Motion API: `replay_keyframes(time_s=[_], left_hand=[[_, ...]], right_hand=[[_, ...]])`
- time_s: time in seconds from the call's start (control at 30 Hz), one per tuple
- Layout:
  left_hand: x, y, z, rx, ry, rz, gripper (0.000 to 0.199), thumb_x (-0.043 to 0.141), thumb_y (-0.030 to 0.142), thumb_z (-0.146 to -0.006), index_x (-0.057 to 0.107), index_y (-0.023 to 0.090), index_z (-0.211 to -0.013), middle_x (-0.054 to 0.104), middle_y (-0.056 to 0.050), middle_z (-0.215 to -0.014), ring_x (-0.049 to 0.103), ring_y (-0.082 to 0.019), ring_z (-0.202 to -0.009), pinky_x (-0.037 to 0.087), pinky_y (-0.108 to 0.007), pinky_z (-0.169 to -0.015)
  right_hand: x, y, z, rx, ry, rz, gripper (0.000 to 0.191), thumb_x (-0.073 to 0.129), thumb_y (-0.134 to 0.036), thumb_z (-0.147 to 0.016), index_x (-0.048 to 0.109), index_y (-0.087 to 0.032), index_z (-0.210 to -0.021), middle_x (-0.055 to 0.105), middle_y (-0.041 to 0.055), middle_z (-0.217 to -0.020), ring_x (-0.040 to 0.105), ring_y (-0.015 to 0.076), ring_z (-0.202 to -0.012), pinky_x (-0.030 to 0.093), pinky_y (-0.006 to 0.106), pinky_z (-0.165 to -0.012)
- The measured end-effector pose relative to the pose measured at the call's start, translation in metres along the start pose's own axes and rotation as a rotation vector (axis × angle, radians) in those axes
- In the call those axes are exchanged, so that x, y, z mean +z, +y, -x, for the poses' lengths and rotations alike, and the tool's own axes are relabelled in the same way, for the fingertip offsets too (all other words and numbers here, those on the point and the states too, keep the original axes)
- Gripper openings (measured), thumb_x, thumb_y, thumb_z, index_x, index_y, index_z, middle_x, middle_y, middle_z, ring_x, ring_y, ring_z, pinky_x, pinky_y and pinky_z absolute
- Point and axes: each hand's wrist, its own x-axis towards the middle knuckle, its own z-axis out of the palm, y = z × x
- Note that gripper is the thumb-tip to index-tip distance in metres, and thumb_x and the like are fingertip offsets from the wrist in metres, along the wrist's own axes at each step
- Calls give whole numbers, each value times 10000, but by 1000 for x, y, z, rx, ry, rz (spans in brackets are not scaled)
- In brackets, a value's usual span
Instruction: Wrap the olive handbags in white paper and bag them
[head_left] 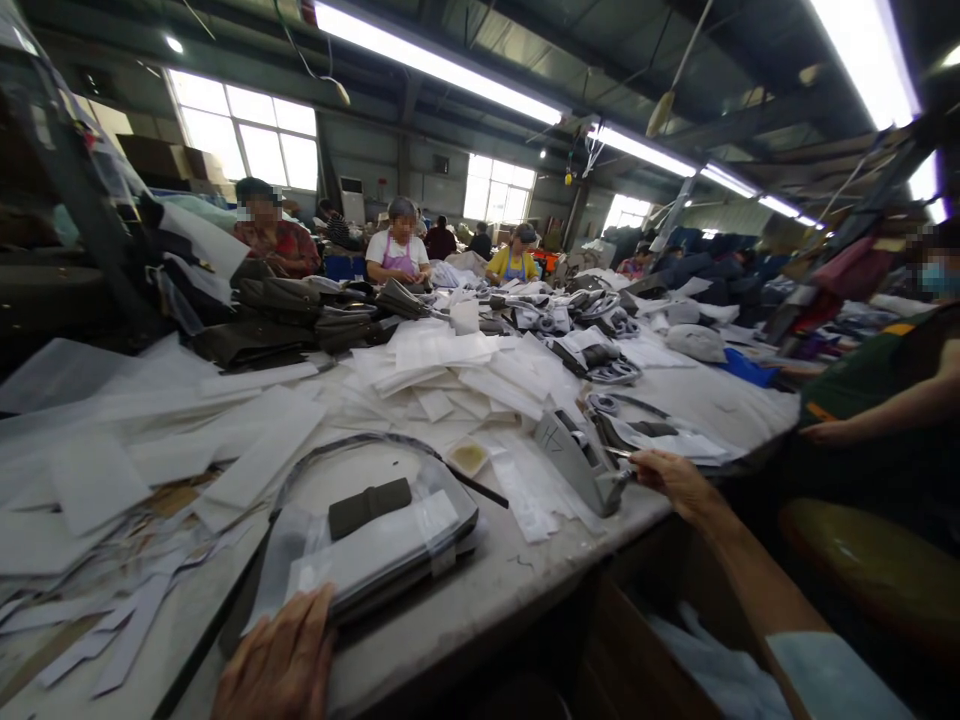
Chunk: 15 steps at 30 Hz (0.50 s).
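Note:
My left hand [277, 650] lies with its fingers stretched over the near left corner of a dark handbag [405, 590]. The bag lies flat, partly wrapped in white sheet material, with clear tape across its right part and a dark strap looped behind. A small dark rolled piece [370, 508] rests on top of it. My right hand [679, 485] is closed in a pinch at the end of a grey tape dispenser [574, 465]. Between the fingertips and the dispenser shows a thin shiny strip of tape [619, 453].
White foam sheets [450, 365] are heaped across the table's middle and left. Paper strips [135, 630] lie near left. Dark bags [277, 310] are piled behind. A small dish [468, 457] stands by the dispenser. A co-worker [892, 400] is at the right; others sit across the table.

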Motion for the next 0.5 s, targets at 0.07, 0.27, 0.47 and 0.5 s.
replay_keyframes(time_s=[0.07,0.27,0.47,0.5], left_hand=[[-1,2,0,-21,-2,-10,524,375,171,-906,445,257,-1418,608,-82,-1323,554,-290,-1178,354,-506,-1024],[-7,7,-1,-53,-42,-34,516,391,180,-911,428,194,-1425,607,-109,-1314,540,-297,-1194,330,-515,-1061],[-12,10,-6,-19,8,-58,546,374,135,-903,384,182,-1447,622,-123,-1291,560,-300,-1167,352,-521,-1026],[-12,10,-7,-17,28,-61,556,372,131,-903,366,185,-1457,632,-121,-1273,570,-295,-1154,358,-516,-1019]], right_hand=[[1,15,7,25,18,-98,171,777,-274,-556,681,-150,-626,632,12,-556,576,127,-490,514,247,-518],[29,53,-6,12,83,-373,125,734,-195,-553,612,-171,-571,614,-20,-502,576,111,-445,540,232,-496],[53,53,-28,-38,43,-459,152,755,-242,-546,647,-166,-621,632,-17,-551,594,115,-511,570,257,-591],[54,52,-29,-51,34,-455,168,761,-262,-540,645,-170,-618,631,-16,-558,592,118,-522,571,265,-607]])
